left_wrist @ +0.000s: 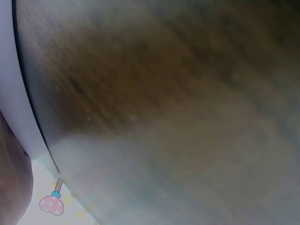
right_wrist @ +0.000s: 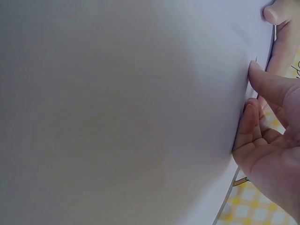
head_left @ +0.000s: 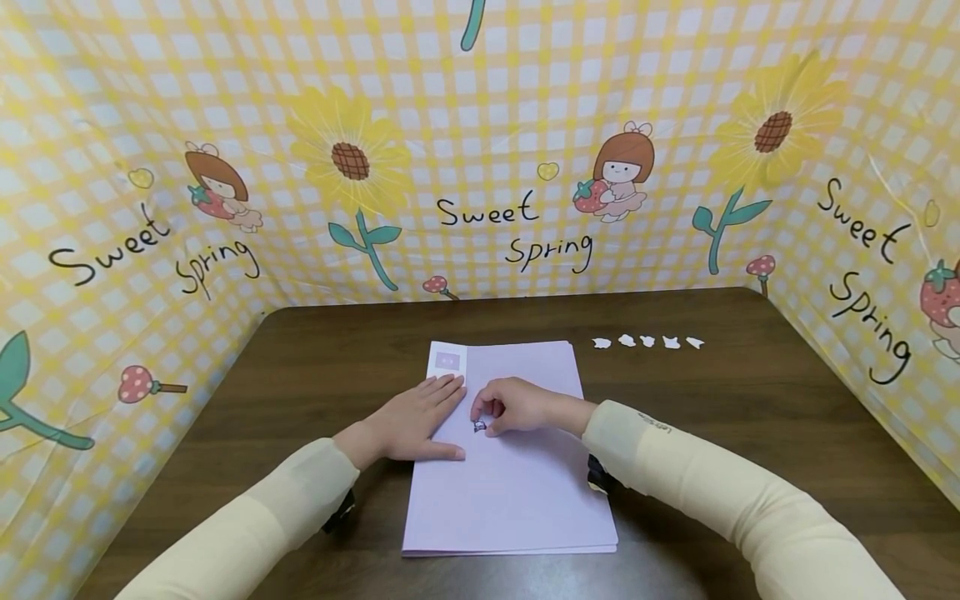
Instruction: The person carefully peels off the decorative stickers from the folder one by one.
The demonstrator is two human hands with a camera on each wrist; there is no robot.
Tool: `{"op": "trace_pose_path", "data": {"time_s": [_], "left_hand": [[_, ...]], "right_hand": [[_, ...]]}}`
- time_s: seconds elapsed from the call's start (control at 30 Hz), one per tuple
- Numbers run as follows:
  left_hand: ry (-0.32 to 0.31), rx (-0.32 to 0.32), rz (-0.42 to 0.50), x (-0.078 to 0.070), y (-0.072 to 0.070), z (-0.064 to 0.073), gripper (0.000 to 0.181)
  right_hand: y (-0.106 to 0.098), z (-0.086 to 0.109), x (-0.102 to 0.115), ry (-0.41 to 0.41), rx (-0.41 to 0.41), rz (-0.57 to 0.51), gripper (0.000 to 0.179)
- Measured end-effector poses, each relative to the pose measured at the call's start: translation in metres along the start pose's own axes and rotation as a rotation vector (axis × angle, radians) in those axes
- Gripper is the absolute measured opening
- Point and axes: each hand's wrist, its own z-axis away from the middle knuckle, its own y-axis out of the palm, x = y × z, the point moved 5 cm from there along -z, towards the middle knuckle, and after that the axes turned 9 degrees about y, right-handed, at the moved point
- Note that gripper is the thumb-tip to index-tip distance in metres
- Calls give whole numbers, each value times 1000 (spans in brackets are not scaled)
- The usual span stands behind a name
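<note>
A lilac folder or stack of sheets [head_left: 517, 500] lies on the table with a small white-and-purple card or panel [head_left: 447, 360] at its top left. My left hand [head_left: 416, 421] rests on its left side, fingers spread and straight. Near the middle, my right hand [head_left: 517, 406] holds a small dark-outlined sticker [head_left: 480, 426] between thumb and curled index finger, right at the lilac surface. In the right wrist view the thumb [right_wrist: 274, 86] and bent fingers touch that surface; the sticker is hardly visible there.
Several small white cut-out pieces [head_left: 648, 342] lie in a row on the brown wooden table [head_left: 712, 400], right of the folder's top. A yellow checked cloth [head_left: 480, 125] with flowers and lettering hangs behind the table and at both sides.
</note>
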Motion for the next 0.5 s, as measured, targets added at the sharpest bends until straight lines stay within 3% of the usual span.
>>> {"op": "trace_pose_path", "data": {"time_s": [0.3, 0.5], "left_hand": [[1, -11, 3, 0, 0, 1, 104], [1, -5, 8, 0, -1, 1, 105]], "right_hand": [[-1, 1, 6, -34, 36, 13, 20], [-2, 2, 4, 0, 11, -19, 28]]}}
